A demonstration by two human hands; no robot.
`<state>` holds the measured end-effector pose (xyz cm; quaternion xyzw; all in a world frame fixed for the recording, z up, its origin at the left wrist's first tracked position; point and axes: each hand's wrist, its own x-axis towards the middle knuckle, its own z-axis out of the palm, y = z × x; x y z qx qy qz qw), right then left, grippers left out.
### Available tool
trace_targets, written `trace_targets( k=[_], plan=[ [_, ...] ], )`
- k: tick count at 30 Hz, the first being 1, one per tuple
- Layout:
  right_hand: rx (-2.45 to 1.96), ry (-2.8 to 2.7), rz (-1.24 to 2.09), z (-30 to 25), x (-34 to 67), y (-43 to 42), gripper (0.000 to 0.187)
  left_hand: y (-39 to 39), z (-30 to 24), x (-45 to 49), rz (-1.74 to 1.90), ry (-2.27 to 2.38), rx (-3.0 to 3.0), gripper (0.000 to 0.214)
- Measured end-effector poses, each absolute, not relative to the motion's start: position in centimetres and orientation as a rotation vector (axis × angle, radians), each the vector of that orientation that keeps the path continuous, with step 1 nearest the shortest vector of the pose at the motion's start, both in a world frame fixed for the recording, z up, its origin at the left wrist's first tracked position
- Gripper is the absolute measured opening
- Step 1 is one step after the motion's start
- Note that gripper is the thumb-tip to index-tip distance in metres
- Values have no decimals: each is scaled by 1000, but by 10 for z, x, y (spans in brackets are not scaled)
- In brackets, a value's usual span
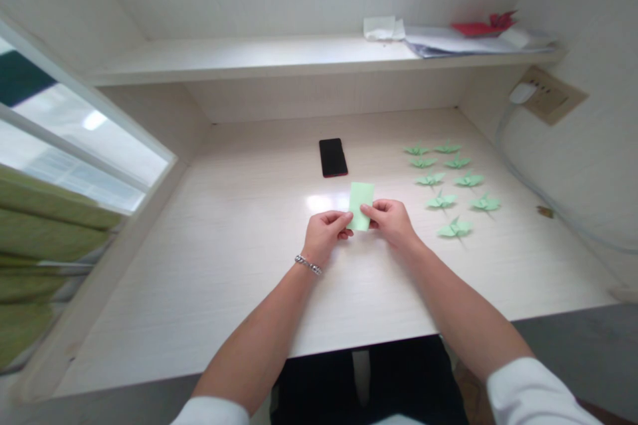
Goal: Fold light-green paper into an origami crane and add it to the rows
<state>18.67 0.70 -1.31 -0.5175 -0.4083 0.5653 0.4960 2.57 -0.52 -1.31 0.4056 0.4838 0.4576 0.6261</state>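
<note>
Head view: your left hand (326, 229) and right hand (391, 219) pinch the near end of the green paper (361, 202) above the middle of the bench (224, 265). Nine cranes (441, 200) lie finished toward the right edge; this sheet looks barely folded.

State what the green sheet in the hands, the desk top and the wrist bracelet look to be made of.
The green sheet: thin matt paper, likely; it stays flat with crisp edges, pinched by the left hand and right hand. The desk top: pale wood-grain board, probably laminate; fine streaks and a soft glare. The bracelet: apparently metal; silvery glinting links.
</note>
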Motion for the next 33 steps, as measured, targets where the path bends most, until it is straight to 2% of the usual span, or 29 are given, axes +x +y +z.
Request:
trace_targets(
  k=[15, 33],
  plan=[
    [-1237, -928, 1517, -14, 188, 10, 37, -3, -13, 24, 992, 1147, 873, 36],
    [-1208, -1008, 1562, -9, 183, 2, 30, -3, -13, 23, 959, 1132, 883, 33]
  ],
)
